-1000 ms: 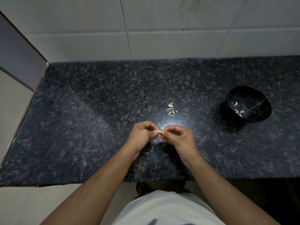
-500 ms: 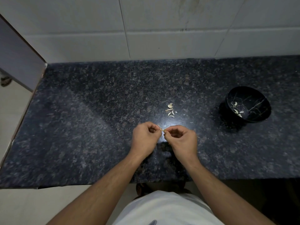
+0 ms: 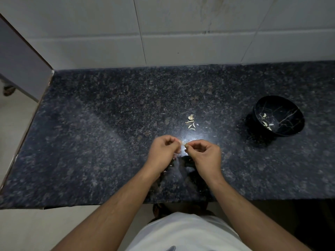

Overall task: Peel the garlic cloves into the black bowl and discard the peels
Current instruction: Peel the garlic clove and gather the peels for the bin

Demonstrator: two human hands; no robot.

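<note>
Dark granite counter (image 3: pixel 90 142) fills mid-frame. At centre, left hand (image 3: pixel 163 151) and right hand (image 3: pixel 206 156) pinch one garlic clove (image 3: pixel 184 143) between curled fingertips. Black bowl (image 3: pixel 290 131) sits well apart at right, so a slip could likely drop the clove among the peels (image 3: pixel 191 124) above.

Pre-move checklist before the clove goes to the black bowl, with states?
1. Garlic clove pinched between both hands: ok; left hand and right hand each have a fingertip grip on it.
2. Clove fully peeled: cannot tell, too small and partly covered by the fingers.
3. Black bowl upright on the counter to the right, opening unobstructed: ok.
4. Bowl already holds peeled cloves and has room left: ok.
5. Loose peels discarded: not ok, they lie on the counter beyond the hands.
6. Path from the hands to the bowl unobstructed: ok.
</note>
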